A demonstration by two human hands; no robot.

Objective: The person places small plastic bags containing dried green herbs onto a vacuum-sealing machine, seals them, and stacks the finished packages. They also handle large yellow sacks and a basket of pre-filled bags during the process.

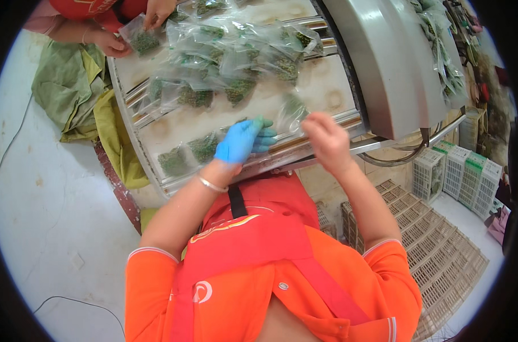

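My left hand, in a blue glove, is over the near edge of the white-topped metal machine bed, fingers stretched out and holding nothing that I can see. A clear plastic bag with something green in it is blurred between my hands. My bare right hand has its fingers drawn together at that bag's right edge. Left of my gloved hand, a filled bag of small green berries lies beside another bag along the near sealing bar.
Many more filled bags are heaped across the bed's far half. A co-worker's hands handle a bag at the far left. The raised steel lid stands at right. Green sacks hang left; plastic crates stand lower right.
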